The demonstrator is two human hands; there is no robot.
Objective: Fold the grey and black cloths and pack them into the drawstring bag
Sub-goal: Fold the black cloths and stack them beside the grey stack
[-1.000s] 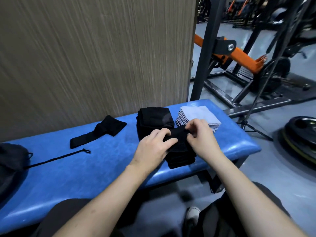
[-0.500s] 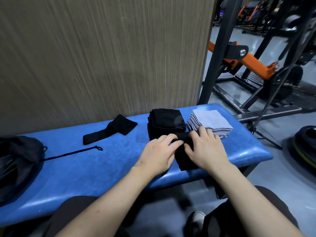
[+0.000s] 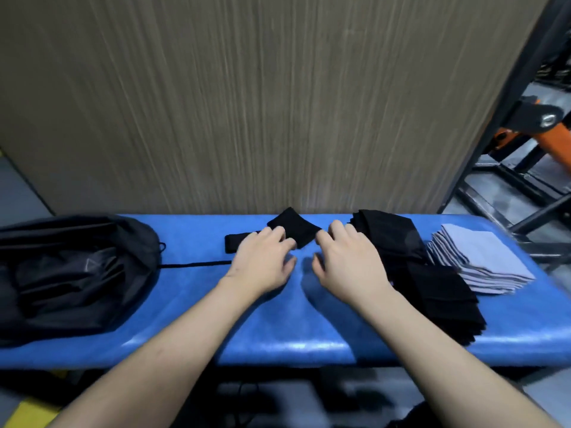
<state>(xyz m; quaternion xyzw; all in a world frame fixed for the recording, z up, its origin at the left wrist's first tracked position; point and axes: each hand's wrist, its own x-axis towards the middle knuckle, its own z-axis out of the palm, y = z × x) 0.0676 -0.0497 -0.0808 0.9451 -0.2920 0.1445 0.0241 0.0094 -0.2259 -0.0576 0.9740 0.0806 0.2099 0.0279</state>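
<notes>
Reaching over blue bench (image 3: 296, 322): left hand (image 3: 262, 262), right hand (image 3: 347, 261), fingers loosely spread, tips at loose black cloth (image 3: 293, 227). Black stack (image 3: 432, 288), grey stack (image 3: 482, 261) right; drawstring bag (image 3: 71, 273) left.

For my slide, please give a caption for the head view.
Both hands, left hand and right hand, reach the unfolded black cloth on the blue bench.

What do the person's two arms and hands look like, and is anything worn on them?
Both forearms are bare up to the frame's lower edge: no sleeves show. The left hand and the right hand carry no gloves, and no rings, watch or wristband are visible. The fingernails look short, though motion blur hides fine details.
</notes>
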